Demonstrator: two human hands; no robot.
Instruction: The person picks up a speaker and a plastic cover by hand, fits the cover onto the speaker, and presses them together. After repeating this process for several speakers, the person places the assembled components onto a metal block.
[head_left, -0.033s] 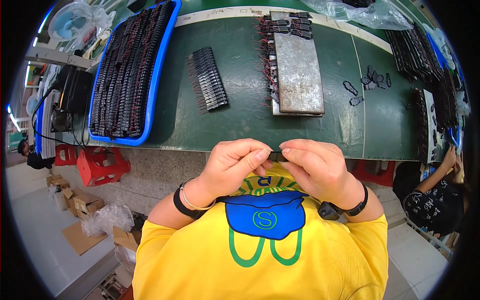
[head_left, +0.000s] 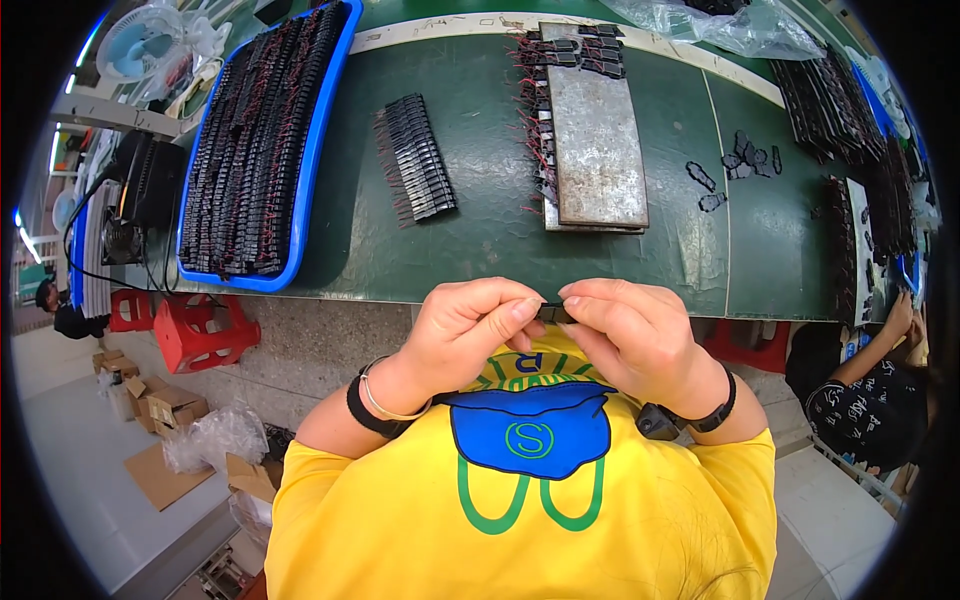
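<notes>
Just off the table's near edge, my left hand (head_left: 476,325) and my right hand (head_left: 632,325) pinch a small black part (head_left: 553,313) between thumbs and fingers. Most of it is hidden by the fingertips, so its exact kind cannot be made out. On the green table beyond lies a row of black parts with thin red wires (head_left: 418,160). To its right is a stack of grey metal plates (head_left: 600,150), with wired black parts along its left side and far end. Several flat black frame-shaped pieces (head_left: 703,178) lie farther right.
A blue tray (head_left: 300,262) packed with wired black parts stands at the left. Near the far edge is clear plastic wrap (head_left: 740,35). More black parts (head_left: 820,105) are piled at the right, near a co-worker's arm (head_left: 873,355). Red stools (head_left: 205,335) stand below the table.
</notes>
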